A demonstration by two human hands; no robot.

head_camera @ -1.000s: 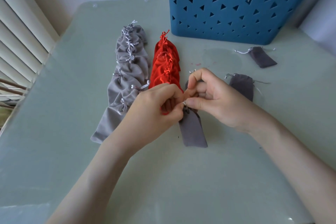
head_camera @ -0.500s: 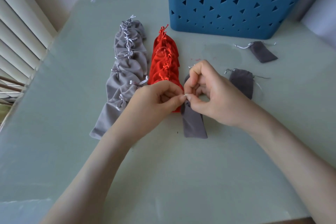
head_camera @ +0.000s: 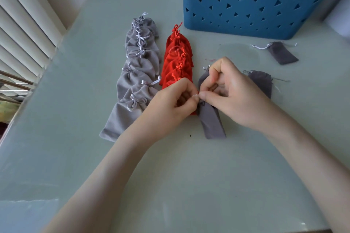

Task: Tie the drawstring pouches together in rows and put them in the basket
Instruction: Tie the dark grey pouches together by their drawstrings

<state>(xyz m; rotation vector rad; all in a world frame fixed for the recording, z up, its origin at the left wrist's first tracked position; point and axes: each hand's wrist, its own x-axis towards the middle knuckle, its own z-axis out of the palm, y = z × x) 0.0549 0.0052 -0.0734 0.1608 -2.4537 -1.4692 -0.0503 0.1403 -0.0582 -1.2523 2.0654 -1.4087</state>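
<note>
Person on view: two arms only, over the table (head_camera: 66, 100).

- Left hand (head_camera: 170, 108) and right hand (head_camera: 233, 96): bare.
- Left forearm (head_camera: 113, 166) and right forearm (head_camera: 303, 153): bare along their whole visible length, from the wrist to the near edge of the table, where the view cuts them off.
- Build: slender forearms, narrow wrists.
- Fingers (head_camera: 214, 68): nails trimmed short and plain. One nail tip on the left hand catches the light.
- Surface: smooth, with a faint sheen across the back of the right hand.
- Clothing beyond the near edge of the table: out of view.
</note>
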